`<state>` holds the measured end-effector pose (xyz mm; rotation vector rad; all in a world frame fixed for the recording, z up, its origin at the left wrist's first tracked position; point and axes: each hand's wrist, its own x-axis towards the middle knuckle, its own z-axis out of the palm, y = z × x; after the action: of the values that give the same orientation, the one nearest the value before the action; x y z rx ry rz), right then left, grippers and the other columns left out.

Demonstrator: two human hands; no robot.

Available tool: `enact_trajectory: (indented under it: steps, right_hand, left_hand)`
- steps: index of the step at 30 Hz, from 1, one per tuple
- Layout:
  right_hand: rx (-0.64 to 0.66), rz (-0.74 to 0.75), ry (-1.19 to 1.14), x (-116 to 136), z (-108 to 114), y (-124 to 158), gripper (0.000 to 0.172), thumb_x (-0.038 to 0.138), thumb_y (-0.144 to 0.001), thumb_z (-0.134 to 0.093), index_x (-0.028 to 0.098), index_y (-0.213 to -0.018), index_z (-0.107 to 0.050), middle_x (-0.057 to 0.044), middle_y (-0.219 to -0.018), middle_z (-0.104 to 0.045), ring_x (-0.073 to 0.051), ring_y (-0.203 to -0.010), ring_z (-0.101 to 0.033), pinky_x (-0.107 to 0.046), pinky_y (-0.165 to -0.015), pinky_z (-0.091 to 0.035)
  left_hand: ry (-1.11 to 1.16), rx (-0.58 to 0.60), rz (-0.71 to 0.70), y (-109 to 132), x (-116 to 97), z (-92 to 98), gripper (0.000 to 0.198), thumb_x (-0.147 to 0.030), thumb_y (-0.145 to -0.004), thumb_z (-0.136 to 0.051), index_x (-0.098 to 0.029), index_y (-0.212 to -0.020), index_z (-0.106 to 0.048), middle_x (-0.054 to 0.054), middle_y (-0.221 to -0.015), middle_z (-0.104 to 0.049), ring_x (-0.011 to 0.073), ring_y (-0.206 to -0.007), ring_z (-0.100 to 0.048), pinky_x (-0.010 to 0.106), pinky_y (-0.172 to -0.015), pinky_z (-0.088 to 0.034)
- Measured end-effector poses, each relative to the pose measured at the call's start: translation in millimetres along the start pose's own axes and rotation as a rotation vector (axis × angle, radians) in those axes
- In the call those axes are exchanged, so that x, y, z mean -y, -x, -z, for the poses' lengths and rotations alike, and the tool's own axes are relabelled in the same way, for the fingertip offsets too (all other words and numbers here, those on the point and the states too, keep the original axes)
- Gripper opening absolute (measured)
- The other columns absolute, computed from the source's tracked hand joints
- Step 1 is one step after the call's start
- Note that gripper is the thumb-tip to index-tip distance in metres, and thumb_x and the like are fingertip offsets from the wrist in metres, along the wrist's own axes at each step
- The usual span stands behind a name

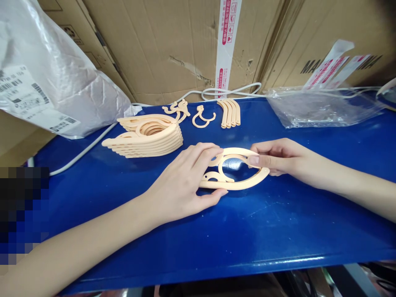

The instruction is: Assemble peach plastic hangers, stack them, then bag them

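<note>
Both hands hold one cream plastic folding hanger, folded into a pointed oval, just over the blue table. My left hand wraps its left end from above, thumb along the near edge, and covers that end. With thumb and fingers, my right hand pinches the rounded right end. Behind my left hand stands a stack of similar folded hangers. Beyond it lie a small heap of hook pieces, a single hook and several curved strips side by side.
A white shipping bag with labels leans at the left. Cardboard boxes line the back of the blue table. A white cable runs behind the parts, and a clear plastic bag lies at the back right.
</note>
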<state>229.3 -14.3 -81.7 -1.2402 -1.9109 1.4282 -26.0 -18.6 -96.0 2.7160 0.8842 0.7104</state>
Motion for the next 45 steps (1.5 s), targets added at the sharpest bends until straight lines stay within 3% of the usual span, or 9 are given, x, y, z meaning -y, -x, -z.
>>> enact_trajectory:
  steps: [5,11,24,34,45]
  right_hand:
    - [0.023,-0.037,-0.055,-0.2,-0.7,-0.4,0.034,0.049,-0.087,-0.061,0.019,-0.074,-0.057,0.006,-0.058,-0.034,-0.007,-0.05,-0.029,-0.023,-0.041,-0.017]
    - [0.06,-0.042,-0.056,0.2,-1.8,-0.4,0.036,0.05,-0.087,-0.06,0.019,-0.069,-0.054,0.005,-0.057,-0.036,-0.007,-0.05,-0.028,-0.023,-0.041,-0.017]
    - [0.082,-0.084,-0.123,1.3,-2.7,-1.1,0.033,0.046,-0.079,-0.071,0.02,-0.065,-0.056,0.006,-0.058,-0.034,-0.007,-0.051,-0.025,-0.025,-0.045,-0.015]
    - [0.129,-0.064,-0.13,1.7,-1.9,-2.3,0.022,0.045,-0.081,-0.069,0.022,-0.079,-0.068,0.004,-0.064,-0.049,-0.008,-0.056,-0.037,-0.025,-0.05,-0.024]
    - [0.099,-0.092,-0.13,3.1,-5.9,-2.1,0.028,0.048,-0.078,-0.07,0.02,-0.076,-0.066,0.005,-0.064,-0.051,-0.008,-0.058,-0.04,-0.025,-0.054,-0.028]
  left_hand:
    - [0.003,0.011,-0.034,-0.5,2.2,0.1,0.061,-0.036,-0.084,-0.069,-0.015,-0.132,-0.038,0.014,-0.135,-0.051,0.025,-0.124,-0.05,0.042,-0.104,-0.046]
    - [-0.062,0.044,-0.055,0.5,3.6,-2.5,0.074,-0.048,-0.084,-0.068,-0.016,-0.141,-0.031,0.015,-0.14,-0.05,0.0277,-0.13,-0.048,0.052,-0.117,-0.028]
    - [-0.131,0.121,-0.059,1.9,9.0,-6.9,0.088,-0.067,-0.088,-0.05,-0.014,-0.151,-0.019,0.017,-0.156,-0.032,0.0309,-0.146,-0.026,0.057,-0.119,-0.02]
    - [-0.134,0.123,-0.056,2.9,9.4,-8.0,0.09,-0.068,-0.088,-0.049,-0.013,-0.152,-0.018,0.018,-0.156,-0.03,0.0304,-0.147,-0.025,0.055,-0.12,-0.019]
    - [-0.186,0.125,-0.093,-0.4,5.8,-2.3,0.096,-0.064,-0.079,-0.066,-0.006,-0.146,-0.028,0.019,-0.145,-0.048,0.0281,-0.136,-0.044,0.051,-0.119,-0.025]
